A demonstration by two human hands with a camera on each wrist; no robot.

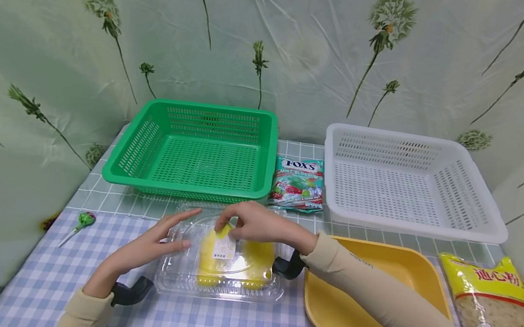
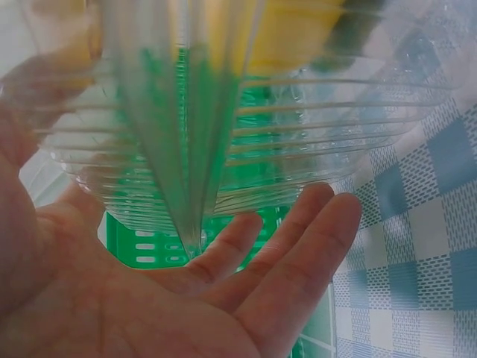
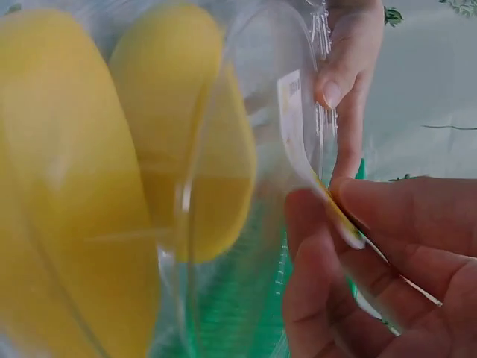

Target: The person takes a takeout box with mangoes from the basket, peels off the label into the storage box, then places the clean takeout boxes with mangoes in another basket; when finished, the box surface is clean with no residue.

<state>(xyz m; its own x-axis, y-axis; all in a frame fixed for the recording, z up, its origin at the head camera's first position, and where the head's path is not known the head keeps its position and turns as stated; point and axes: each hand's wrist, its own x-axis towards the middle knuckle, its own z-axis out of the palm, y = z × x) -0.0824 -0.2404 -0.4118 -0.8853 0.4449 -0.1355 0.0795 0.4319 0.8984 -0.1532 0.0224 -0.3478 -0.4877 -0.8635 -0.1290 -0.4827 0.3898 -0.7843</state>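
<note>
A clear plastic clamshell box (image 1: 170,276) lies on the checked cloth with two smooth yellow oval things (image 3: 67,171), mango-like, inside. On its lid is a white label (image 1: 224,248) with a yellow end. My right hand (image 1: 265,225) pinches that yellow end between thumb and fingers; in the right wrist view the label (image 3: 292,123) bends up off the lid there. My left hand (image 1: 144,250) rests against the box's left side, fingers spread and fairly straight. Seen from the left wrist, the fingers (image 2: 291,276) lie along the ribbed plastic wall.
Behind the box stand a green basket (image 1: 185,189) and a white basket (image 1: 414,227), with a Fox's candy bag (image 1: 298,185) between. A yellow tray (image 1: 336,313) sits under my right forearm. Far right lies a pasta bag (image 1: 496,319); at left, a lollipop (image 1: 84,220).
</note>
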